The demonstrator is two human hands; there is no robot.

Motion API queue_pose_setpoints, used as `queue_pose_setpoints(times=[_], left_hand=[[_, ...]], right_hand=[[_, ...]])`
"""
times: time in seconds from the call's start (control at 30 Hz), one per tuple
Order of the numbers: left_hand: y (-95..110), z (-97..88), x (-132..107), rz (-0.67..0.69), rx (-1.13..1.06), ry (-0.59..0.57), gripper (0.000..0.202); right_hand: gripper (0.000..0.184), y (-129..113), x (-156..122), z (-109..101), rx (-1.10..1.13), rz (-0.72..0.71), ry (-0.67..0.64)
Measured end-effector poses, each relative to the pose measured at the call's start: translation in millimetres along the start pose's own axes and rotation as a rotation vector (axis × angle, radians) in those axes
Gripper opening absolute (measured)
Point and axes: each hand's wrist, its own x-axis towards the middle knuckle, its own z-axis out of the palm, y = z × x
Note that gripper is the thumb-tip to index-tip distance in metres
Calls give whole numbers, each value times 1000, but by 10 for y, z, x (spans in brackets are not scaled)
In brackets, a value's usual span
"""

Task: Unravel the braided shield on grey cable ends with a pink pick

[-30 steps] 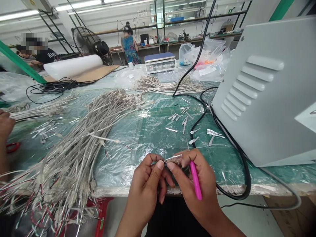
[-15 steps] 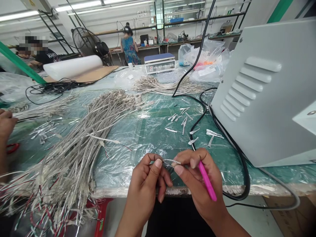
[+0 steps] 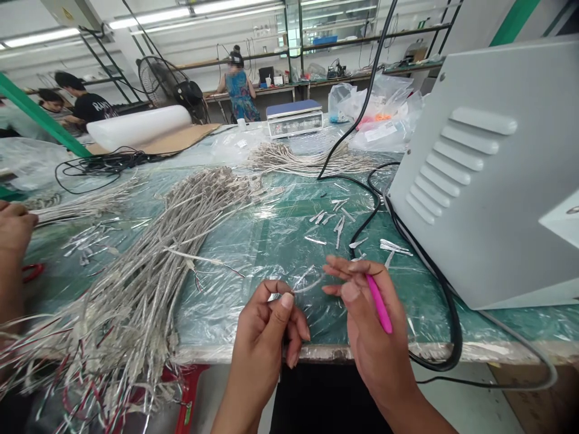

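My left hand (image 3: 271, 328) pinches a thin pale cable (image 3: 310, 287) between thumb and forefinger; its free end curves right, towards my other hand. In my right hand (image 3: 373, 313) a pink-handled tool (image 3: 380, 304) rests between the fingers, its tip hidden. The thumb and fingertips of that hand are spread, apart from the cable. A narrow silvery strip (image 3: 304, 275) shows just beyond the cable; I cannot tell whether it touches it. Several foil scraps (image 3: 339, 226) lie on the plastic-covered green table (image 3: 275, 241) ahead.
A large heap of grey cables (image 3: 181, 211) spreads on the left, wire ends overhanging the front edge. A grey vented machine (image 3: 493, 181) stands at right, black cord (image 3: 447, 301) beside it. Another person's hand (image 3: 15, 226) is at far left. More cables (image 3: 307, 158) lie behind.
My right hand's fingers have let go of the cable end and opened, moving slightly up and right. The left hand keeps its pinch in nearly the same place.
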Motion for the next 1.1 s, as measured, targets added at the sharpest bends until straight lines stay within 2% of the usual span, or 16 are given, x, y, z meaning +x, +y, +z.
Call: queue_pose_setpoints(times=[0.17,0.27,0.37,0.67,0.9,1.03,1.1], left_hand=[[-46,-26,-39,-7,80,-86,16],[-51,-44,-40,-10,106,-145,17],[-38,-50,-30,-26,87,-147,18],[-16,-11,-23,-18,16,-68,15],[-20,13,-3,18,-66,41,15],[-17,-10,-12,-10,-153,13,23],[-16,-28,-20,-32,-221,-1,20]], right_hand=[[30,-33,17,39,-120,64,-115],[26,-64,15,30,-193,165,-168],[21,-75,4,26,-176,223,-185],[15,-62,-63,17,-261,57,-143],[9,5,-130,35,-458,-80,-213],[10,56,-155,36,-554,-114,-192],[9,67,-155,38,-565,-121,-191]])
